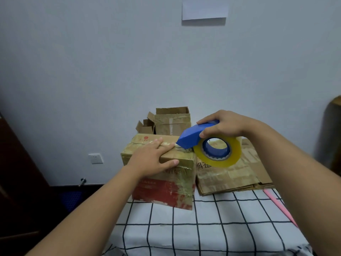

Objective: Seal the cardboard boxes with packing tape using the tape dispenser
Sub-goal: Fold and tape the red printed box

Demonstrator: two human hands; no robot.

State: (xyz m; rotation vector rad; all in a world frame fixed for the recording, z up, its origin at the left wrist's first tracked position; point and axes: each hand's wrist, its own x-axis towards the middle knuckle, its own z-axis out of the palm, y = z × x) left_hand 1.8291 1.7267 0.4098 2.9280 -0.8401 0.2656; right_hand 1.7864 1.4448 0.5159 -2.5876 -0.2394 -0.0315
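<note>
At the centre of the frame, the left hand lies flat with straight fingers on top of a closed cardboard box standing on the checked tablecloth. Just right of it, the right hand grips a blue tape dispenser, its nose touching the box's top edge. Flattened cardboard lies further right.

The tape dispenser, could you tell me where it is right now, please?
In the head view, right of centre: the right hand grips the tape dispenser, its nose at the closed box's top right edge.
</note>
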